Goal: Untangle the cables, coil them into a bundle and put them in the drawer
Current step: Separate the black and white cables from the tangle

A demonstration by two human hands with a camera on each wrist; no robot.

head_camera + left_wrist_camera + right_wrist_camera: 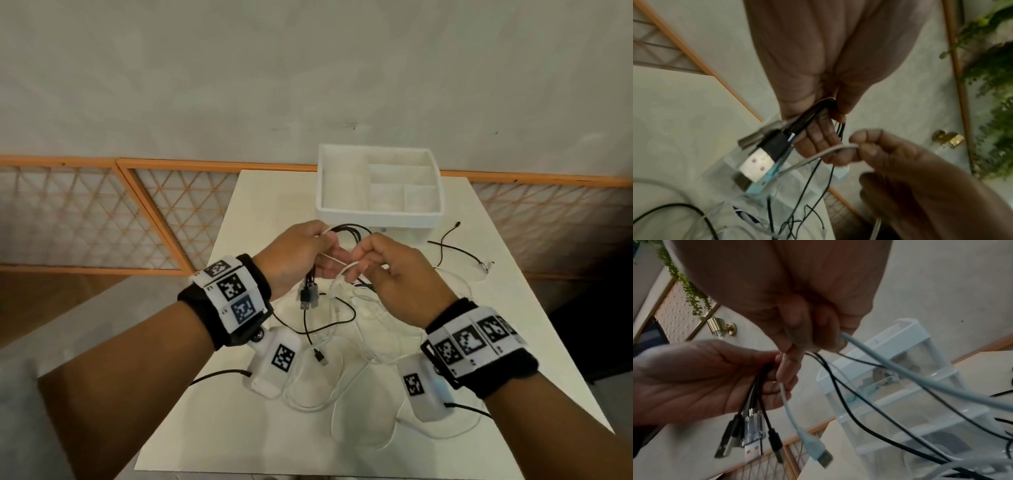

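Above the white table (534, 342) my left hand (301, 253) grips a bunch of black cables (310, 286) near their USB plugs (758, 162), which hang down. My right hand (387, 263) pinches a white cable (789, 407) close beside the left fingers (818, 139); its USB plug (818, 452) dangles free. Loose loops of white cable (318, 387) and black cable (445, 240) lie tangled on the table below. The white drawer unit (376, 185) stands at the table's far edge, its divided top drawer open.
An orange-framed lattice screen (102, 212) runs behind the table against a pale wall. A hanging green plant (990, 97) and a brass wall fitting (949, 138) show in the left wrist view. The table's left edge (219, 246) is close to my left wrist.
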